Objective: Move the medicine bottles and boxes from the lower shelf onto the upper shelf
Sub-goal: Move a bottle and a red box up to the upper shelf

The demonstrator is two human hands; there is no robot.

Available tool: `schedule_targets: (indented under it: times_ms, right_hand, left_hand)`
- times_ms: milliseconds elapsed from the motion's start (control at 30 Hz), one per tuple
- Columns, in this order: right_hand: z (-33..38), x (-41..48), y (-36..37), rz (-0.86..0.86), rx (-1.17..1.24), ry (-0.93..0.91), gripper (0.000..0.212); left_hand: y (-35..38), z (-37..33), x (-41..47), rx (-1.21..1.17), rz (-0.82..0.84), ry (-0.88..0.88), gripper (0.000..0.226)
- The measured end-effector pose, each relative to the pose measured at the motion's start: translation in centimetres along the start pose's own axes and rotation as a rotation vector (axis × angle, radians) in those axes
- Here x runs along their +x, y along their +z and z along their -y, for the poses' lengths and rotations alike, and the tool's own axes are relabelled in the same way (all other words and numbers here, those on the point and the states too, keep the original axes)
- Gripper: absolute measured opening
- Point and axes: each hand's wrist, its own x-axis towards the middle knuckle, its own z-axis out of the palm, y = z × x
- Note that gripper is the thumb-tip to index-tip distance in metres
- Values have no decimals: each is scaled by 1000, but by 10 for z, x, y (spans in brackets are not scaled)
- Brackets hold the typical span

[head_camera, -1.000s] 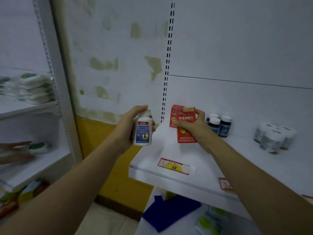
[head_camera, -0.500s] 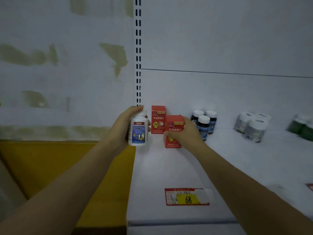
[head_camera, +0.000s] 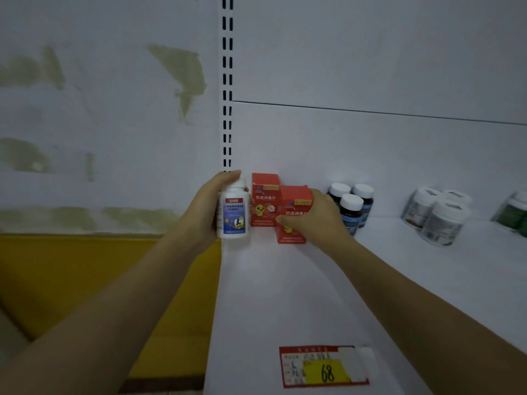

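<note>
Where my left hand (head_camera: 205, 206) is: at the left edge of the upper shelf (head_camera: 271, 295), just beside the slotted post (head_camera: 227, 81).
Left hand grip: my fingers and thumb curl round the white bottle (head_camera: 233, 215), and my fingertips cover its cap.
Bottle spot: the white bottle is upright, its blue label faces me, and it is just left of the back red box (head_camera: 264, 201). I cannot tell if its bottom touches the shelf.
How my right hand (head_camera: 316, 220) holds: it pinches the front red box (head_camera: 293, 199), thumb on the front, fingers round the right side.
Box spot: the front red box stands upright on the upper shelf, near the back wall, a bit in front of the back red box.
Right of that hand: three dark bottles (head_camera: 352, 206) with white caps, partly hidden by my hand.
Further right: pale jars (head_camera: 439, 215) in a bunch.
Far right edge: green bottles (head_camera: 513, 215), blurry.
Front of shelf: a red price tag (head_camera: 323, 366) with a yellow 68.
Left of shelf: a wall (head_camera: 85, 280), white on top and yellow below.
</note>
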Motion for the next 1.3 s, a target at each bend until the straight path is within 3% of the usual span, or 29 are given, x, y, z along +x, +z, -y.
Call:
schedule_targets:
  times_ms: [133, 433, 733, 1233, 1300]
  right_hand:
    - [-5, 4, -3, -52, -20, 9, 72]
    - [-8, 21, 0, -32, 44, 43, 63]
    - [-8, 39, 20, -114, 92, 65, 71]
    - [-8, 36, 11, 86, 34, 114, 69]
    - [-6, 31, 8, 133, -45, 146, 53]
  left_hand:
    - [0, -2, 3, -1, 9, 3, 27]
    - [1, -4, 1, 2, 7, 19, 26]
    - [-12, 0, -2, 6, -28, 25, 27]
    - [1, 11, -9, 2, -110, 39, 27]
    - [6, 11, -15, 11, -119, 52, 27]
